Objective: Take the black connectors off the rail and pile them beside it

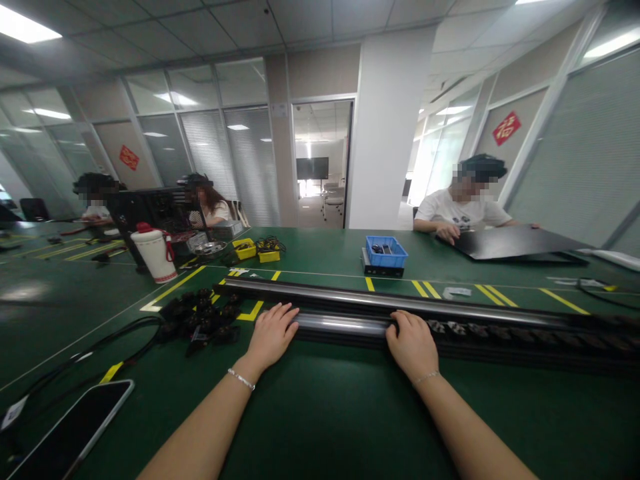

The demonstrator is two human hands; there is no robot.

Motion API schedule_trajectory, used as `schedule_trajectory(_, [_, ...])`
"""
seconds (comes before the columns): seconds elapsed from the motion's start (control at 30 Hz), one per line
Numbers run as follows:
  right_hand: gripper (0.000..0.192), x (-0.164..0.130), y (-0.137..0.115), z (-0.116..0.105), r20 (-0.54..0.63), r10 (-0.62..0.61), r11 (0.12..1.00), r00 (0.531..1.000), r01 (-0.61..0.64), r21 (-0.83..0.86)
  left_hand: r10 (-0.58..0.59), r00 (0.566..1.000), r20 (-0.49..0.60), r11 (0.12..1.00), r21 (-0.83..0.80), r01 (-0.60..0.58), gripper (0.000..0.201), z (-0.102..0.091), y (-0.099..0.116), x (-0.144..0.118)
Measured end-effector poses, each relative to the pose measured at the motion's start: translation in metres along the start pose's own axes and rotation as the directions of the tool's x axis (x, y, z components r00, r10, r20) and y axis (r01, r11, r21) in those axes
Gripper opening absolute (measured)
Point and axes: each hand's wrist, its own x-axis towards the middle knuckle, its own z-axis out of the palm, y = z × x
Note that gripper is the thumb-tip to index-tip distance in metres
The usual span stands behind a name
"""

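Observation:
A short, dark metal bar with a shiny rounded top (343, 325) lies crosswise on the table in front of me. My left hand (273, 335) is over its left end, fingers laid across the top. At the right end, my right hand (413, 343) has its fingers curled over the bar. The undersides of both hands' grips are hidden. Just behind runs a long metal bar (350, 297), roughly parallel. Beyond my right hand, a row of dark pieces with pale patches (480, 331) stretches rightward; blur hides their kind.
Left of my hands lie a heap of small black parts (203, 317), black cables (140, 340) and a phone (75, 427). Farther back stand a white tumbler (154, 255), yellow bins (245, 249) and a blue bin (386, 251). A co-worker (463, 200) handles a black panel (520, 243).

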Motion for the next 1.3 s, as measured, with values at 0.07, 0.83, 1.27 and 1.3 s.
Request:
schedule_trajectory(0.07, [0.024, 0.000, 0.000, -0.001, 0.003, 0.007, 1.000, 1.000, -0.007, 0.006, -0.004, 1.000, -0.001, 1.000, -0.001, 0.004, 0.041, 0.000, 0.000, 0.000])
schedule_trajectory(0.83, [0.033, -0.005, -0.002, 0.005, 0.007, 0.030, 0.996, 1.000, -0.030, 0.079, -0.001, 1.000, -0.010, 1.000, -0.012, 0.001, 0.041, 0.001, -0.001, -0.001])
schedule_trajectory(1.27, [0.033, -0.003, -0.012, 0.000, 0.019, 0.137, 0.990, 0.990, -0.138, 0.042, -0.001, 1.000, -0.009, 1.000, -0.017, 0.001, 0.041, 0.001, -0.002, -0.001])
schedule_trajectory(1.3, [0.033, -0.003, -0.012, -0.001, 0.024, 0.129, 0.991, 0.991, -0.130, 0.043, 0.000, 1.000, -0.011, 1.000, -0.018, 0.000, 0.041, 0.001, -0.002, -0.001])
